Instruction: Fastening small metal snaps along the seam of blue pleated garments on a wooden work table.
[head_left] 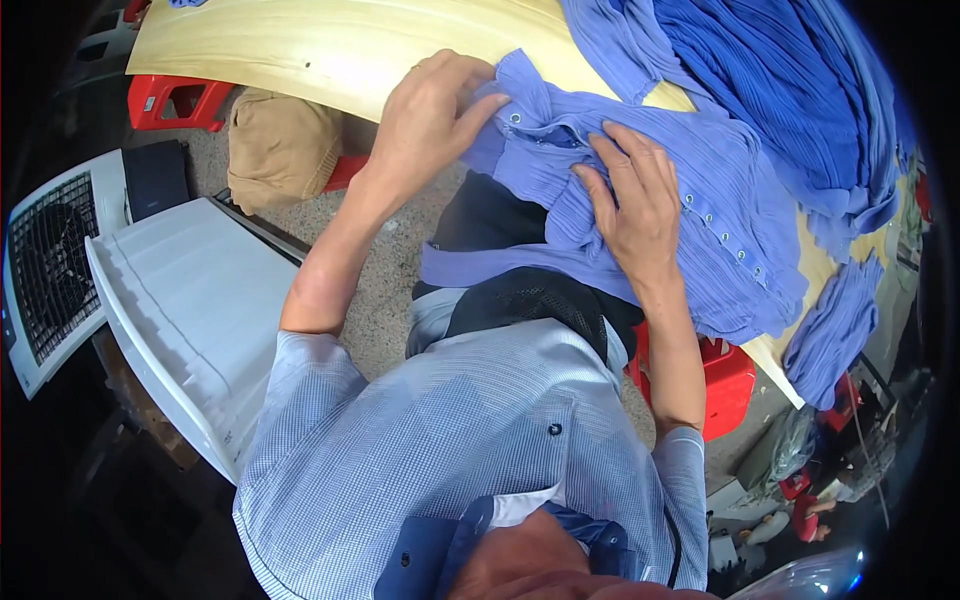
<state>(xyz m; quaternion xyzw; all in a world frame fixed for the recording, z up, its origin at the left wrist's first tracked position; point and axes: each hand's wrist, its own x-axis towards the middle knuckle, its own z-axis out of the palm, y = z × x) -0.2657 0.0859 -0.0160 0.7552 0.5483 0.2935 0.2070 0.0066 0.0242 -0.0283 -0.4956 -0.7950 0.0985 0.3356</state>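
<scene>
A periwinkle-blue ribbed garment [715,170] with a row of metal snaps lies on the table's near edge and hangs partly over my lap. My left hand [425,120] is at its left corner, thumb and forefinger apart, touching the cloth beside a single snap. Some of its other fingers are hidden behind the hand. Flat on the middle of the garment rests my right hand [640,195], fingers stretched out and thumb apart, next to a folded opening in the cloth.
A pale yellow table [350,45] stretches ahead, with a blue ribbed clothing pile [780,80] at far right. A folded periwinkle piece [835,330] hangs at the right edge. Red stools [725,390], a tan cloth bundle [280,150] and a white fan unit [60,270] stand around.
</scene>
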